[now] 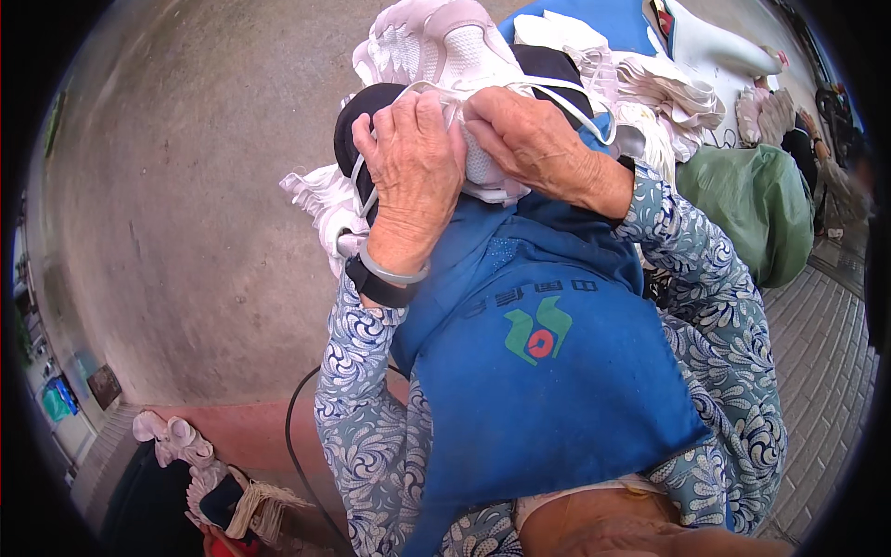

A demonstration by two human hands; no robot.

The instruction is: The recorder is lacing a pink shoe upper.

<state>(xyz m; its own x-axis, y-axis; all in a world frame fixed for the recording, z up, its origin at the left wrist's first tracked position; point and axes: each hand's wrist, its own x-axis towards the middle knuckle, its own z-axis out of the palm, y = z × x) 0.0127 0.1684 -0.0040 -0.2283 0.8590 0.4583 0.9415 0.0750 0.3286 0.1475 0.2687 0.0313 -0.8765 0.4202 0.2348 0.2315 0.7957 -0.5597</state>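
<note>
A white and pale pink sneaker upper point(484, 172) rests on my lap, between my hands. My left hand point(413, 162) is closed at its left edge, fingers bent over the lacing area. From the right, my right hand point(538, 144) pinches the upper close to the same spot, fingertips curled under and partly hidden. A white shoelace point(568, 104) runs out past both hands, looping loosely to the right and hanging at the left. Just beyond, more pale uppers point(427, 42) lie bunched across my knees.
Stacks of pale uppers point(664, 88) lie to the right, near a green sack point(752, 209). Another bundle point(325, 204) hangs by my left knee. Concrete floor point(204, 204) spreads left. Other people sit with uppers at the far right and lower left. A dark cable point(290, 422) curves beside me.
</note>
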